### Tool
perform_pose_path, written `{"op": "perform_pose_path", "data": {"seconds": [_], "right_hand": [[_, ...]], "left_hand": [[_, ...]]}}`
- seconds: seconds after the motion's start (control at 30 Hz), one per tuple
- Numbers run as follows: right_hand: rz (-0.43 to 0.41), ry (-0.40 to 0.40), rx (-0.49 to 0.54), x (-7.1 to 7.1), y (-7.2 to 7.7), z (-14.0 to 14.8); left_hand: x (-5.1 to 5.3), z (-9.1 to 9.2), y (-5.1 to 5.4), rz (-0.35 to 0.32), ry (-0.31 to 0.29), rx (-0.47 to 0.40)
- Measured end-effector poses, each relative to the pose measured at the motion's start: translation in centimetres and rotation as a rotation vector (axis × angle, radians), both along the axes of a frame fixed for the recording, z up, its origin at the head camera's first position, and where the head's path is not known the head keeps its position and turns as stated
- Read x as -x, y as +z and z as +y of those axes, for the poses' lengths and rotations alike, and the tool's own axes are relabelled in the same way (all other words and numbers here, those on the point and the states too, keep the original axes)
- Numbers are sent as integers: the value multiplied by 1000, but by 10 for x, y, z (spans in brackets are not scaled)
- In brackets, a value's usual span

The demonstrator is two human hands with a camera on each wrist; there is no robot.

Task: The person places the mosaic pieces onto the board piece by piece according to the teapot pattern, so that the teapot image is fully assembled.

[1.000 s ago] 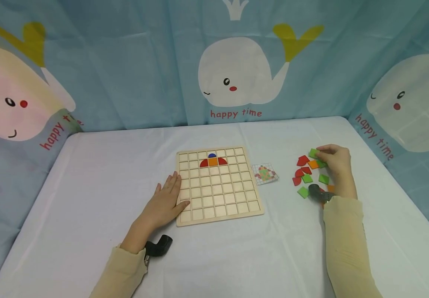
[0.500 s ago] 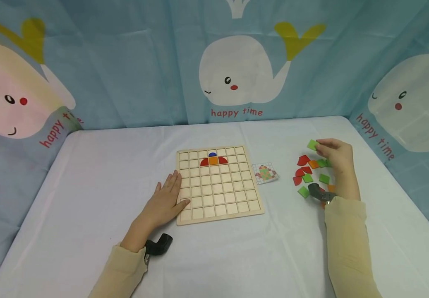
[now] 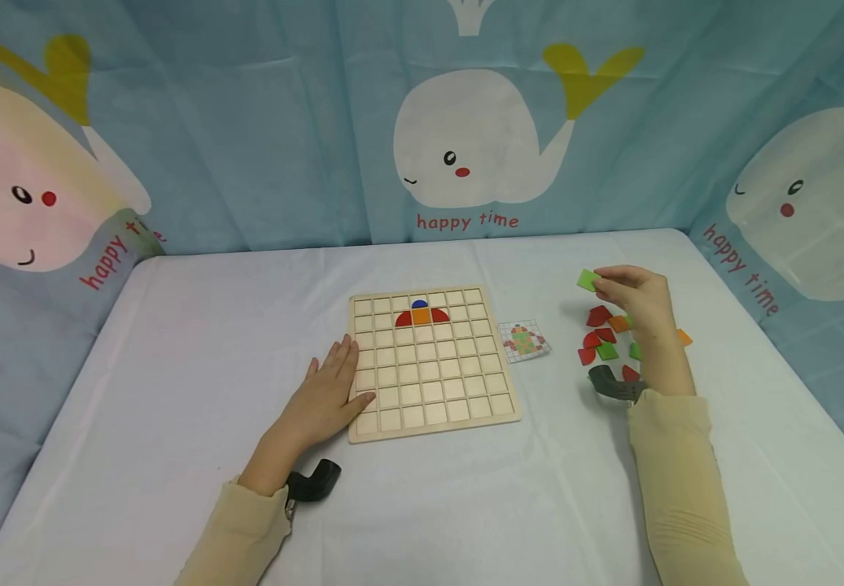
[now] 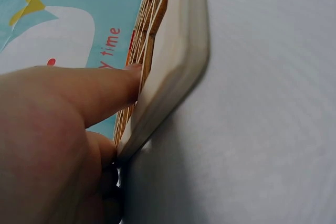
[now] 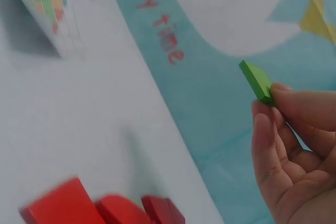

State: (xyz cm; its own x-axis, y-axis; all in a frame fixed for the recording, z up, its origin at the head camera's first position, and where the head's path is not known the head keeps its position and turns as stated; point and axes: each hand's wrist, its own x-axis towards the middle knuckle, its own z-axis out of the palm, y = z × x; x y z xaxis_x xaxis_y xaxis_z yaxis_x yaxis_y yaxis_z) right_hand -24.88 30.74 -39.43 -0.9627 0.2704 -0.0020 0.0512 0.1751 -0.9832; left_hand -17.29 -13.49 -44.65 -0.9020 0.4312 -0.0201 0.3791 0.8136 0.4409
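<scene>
L hand (image 3: 321, 400), fingers straight, is resting on grid board (image 3: 432, 392), prob. steadying it. Card (image 3: 523, 340) is lying just beside, prob. for ref. Near loose pcs (image 3: 606, 351), R hand (image 3: 640, 296) is pinching raised green tile (image 3: 587, 280) by one end, prob. keeping rest free.

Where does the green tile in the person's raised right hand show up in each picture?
Head: the green tile is right of centre, pinched by the right hand.
Left wrist: not in this picture.
Right wrist: right of centre, pinched in that same hand.
Shared landmark: the blue curtain with red lettering, partly cut off in both wrist views.
</scene>
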Motion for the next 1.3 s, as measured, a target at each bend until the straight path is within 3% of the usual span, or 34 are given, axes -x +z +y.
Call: {"op": "perform_pose_path", "data": {"seconds": [0.17,0.4,0.53,0.93,1.3], "right_hand": [[-8,33,-44,0,6,-15],[87,105,63,1,12,-32],[94,143,61,1,13,-43],[81,346,-10,-3,9,-83],[4,423,-137,-2,1,-119]], "left_hand": [[-1,-1,1,-5,15,46],[-2,-4,0,1,21,48],[-2,-5,-2,-8,24,46],[0,-1,-3,-33,18,44],[1,0,-3,-26,17,59]]}}
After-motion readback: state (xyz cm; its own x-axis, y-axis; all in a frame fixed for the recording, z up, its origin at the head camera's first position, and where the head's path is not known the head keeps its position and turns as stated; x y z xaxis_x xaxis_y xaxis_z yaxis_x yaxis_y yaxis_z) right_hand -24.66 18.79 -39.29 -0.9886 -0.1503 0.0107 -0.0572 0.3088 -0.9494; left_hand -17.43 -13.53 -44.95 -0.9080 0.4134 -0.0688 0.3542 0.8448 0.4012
